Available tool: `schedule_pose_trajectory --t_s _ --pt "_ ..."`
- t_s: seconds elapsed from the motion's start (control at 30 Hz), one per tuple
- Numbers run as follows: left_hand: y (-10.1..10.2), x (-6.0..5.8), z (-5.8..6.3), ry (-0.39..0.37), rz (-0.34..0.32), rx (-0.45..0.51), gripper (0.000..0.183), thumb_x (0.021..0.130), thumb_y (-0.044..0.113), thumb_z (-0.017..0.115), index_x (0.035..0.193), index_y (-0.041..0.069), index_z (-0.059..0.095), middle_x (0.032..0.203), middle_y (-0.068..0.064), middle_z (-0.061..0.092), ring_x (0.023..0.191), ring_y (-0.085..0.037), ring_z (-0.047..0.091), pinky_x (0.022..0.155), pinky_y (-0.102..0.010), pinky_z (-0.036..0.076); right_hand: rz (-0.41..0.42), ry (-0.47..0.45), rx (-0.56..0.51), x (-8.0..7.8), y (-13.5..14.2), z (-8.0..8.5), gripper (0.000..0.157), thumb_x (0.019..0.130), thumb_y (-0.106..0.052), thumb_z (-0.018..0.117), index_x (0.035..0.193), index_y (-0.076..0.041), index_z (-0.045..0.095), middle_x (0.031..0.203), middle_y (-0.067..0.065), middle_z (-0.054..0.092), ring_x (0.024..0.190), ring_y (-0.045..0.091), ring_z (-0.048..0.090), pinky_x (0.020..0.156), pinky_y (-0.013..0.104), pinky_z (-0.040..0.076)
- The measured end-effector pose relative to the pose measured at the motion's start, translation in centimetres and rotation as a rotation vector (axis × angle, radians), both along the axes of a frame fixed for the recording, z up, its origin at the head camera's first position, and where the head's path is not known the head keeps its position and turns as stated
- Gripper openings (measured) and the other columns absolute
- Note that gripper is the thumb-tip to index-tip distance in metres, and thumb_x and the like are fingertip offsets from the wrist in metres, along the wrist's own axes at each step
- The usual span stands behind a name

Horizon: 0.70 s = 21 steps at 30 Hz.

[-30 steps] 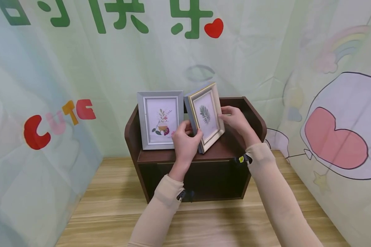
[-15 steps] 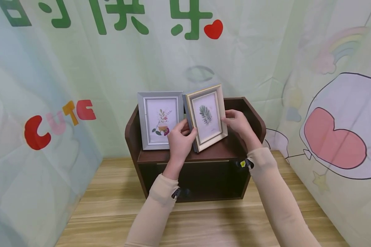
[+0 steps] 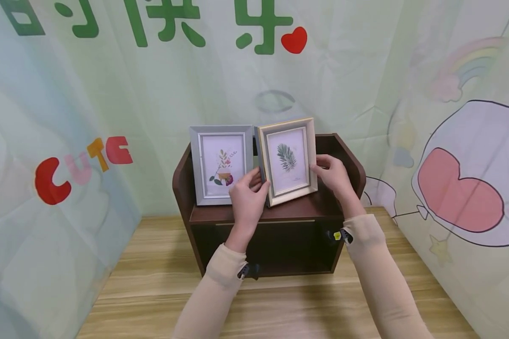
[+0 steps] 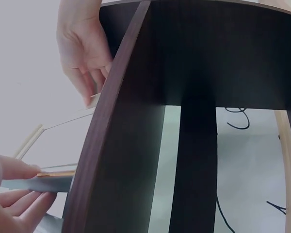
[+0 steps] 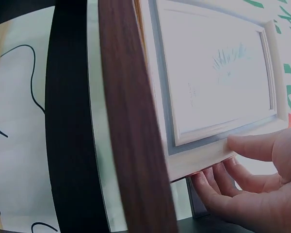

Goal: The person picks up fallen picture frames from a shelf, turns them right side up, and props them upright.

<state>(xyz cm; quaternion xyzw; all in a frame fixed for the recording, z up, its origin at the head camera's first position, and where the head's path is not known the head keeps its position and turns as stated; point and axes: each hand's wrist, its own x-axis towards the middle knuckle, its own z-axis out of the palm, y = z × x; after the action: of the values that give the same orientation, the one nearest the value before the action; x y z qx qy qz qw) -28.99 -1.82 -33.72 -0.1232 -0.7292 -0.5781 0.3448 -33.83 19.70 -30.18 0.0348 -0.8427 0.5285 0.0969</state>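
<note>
A cream picture frame [image 3: 287, 161] with a green leaf print stands slightly tilted on the upper shelf of a dark brown shelf unit [image 3: 195, 214]. My left hand [image 3: 248, 200] pinches its left edge, thumb in front and fingers behind. On its right edge, my right hand [image 3: 334, 175] grips with the thumb on the front, and the right wrist view shows the fingers [image 5: 218, 179] curled behind it. Just left stands a grey picture frame [image 3: 193, 165] with a flower print, partly covered by my left hand.
The shelf unit's right side panel [image 3: 351, 165] rises beside my right hand. Below the upper shelf is a dark lower compartment [image 3: 288, 247]. The unit stands on a wood-grain surface [image 3: 144, 282], with a printed curtain [image 3: 348, 84] behind and at both sides.
The cream picture frame has turned to face more forward and shifted slightly right, beside the grey one. My right hand has moved right and a little down with it; my left keeps its pinch.
</note>
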Motion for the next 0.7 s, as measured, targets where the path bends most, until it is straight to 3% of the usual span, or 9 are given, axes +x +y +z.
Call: schedule_pose_trajectory --t_s 0.27,0.7 --pt "1.0 0.0 0.1 -0.015 0.035 0.035 0.031 0.082 0.001 0.068 0.113 -0.005 0.065 0.103 -0.02 0.07 0.094 -0.025 0.07 0.08 -0.026 0.056 -0.133 0.139 0.145 1.7 -0.2 -0.4 0.038 0.094 -0.018 0.058 0.126 0.002 0.056 0.122 0.021 0.062 0.112 0.032 0.061 0.095 0.044 0.049" --pt "1.9 -0.7 0.1 -0.011 0.033 0.031 0.029 0.084 -0.002 0.065 0.113 -0.008 0.063 0.108 -0.023 0.068 0.1 -0.026 0.068 0.082 -0.026 0.055 -0.321 0.294 0.121 3.7 -1.4 -1.5 0.034 0.091 -0.015 0.061 0.12 0.003 0.06 0.115 0.019 0.066 0.101 0.03 0.067 0.086 0.043 0.053"
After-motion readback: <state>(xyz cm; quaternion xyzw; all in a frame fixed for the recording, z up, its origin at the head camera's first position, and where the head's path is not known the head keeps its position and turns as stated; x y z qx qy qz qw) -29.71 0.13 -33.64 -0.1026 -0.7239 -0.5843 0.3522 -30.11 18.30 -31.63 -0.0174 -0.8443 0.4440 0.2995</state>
